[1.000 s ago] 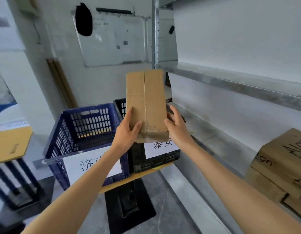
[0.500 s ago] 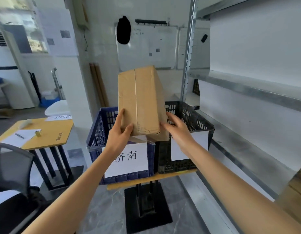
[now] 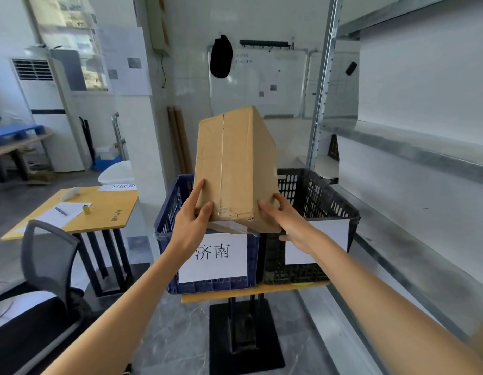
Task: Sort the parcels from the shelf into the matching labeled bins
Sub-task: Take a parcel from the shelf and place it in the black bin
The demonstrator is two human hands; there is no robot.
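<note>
The cardboard parcel (image 3: pixel 235 169) was held upright in the air, over the near rims of the blue bin (image 3: pixel 170 212) and black bin (image 3: pixel 316 190). The left grip (image 3: pixel 193 226) clasped its lower left edge and the right grip (image 3: pixel 291 226) its lower right corner. The blue bin's label (image 3: pixel 221 266) was partly covered by the left wrist. The black bin's label (image 3: pixel 332 234) was hidden by the right forearm and unreadable.

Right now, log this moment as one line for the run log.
parcel: upright, in neither bin | left hand: grips lower left | right hand: grips lower right | blue bin: labeled 济南 | black bin: label text unseen
</note>
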